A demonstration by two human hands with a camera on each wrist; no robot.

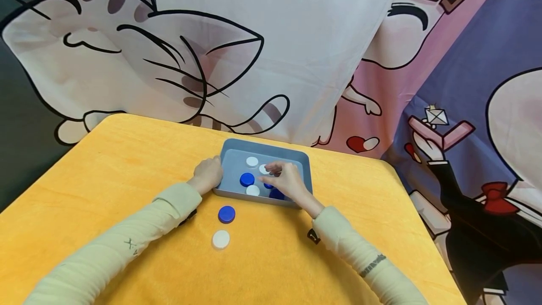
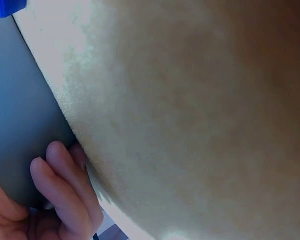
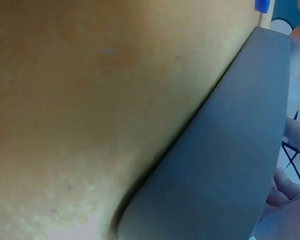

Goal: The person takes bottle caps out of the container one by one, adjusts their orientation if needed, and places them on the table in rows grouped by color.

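Observation:
A grey-blue rectangular tray (image 1: pixel 239 145) lies on the yellow cloth with several blue and white round discs inside. My left hand (image 1: pixel 208 174) grips the tray's left end; in the left wrist view its curled fingers (image 2: pixel 65 175) lie against the grey wall. Over the right half of the tray is my right hand (image 1: pixel 285 180), thumb and fingers apart. Its fingertips are right at a white disc (image 1: pixel 263 169), which they partly cover. A blue disc (image 1: pixel 267 185) is partly hidden under this hand, and a darker blue one (image 1: pixel 277 194) sits by the front wall.
Left of the right hand, the tray holds a blue disc (image 1: pixel 247 180) and white discs (image 1: pixel 251 162) at back and front. On the cloth before the tray lie another blue disc (image 1: pixel 226 214) and a white disc (image 1: pixel 220 239). A printed cartoon curtain (image 1: pixel 313 51) hangs behind the table.

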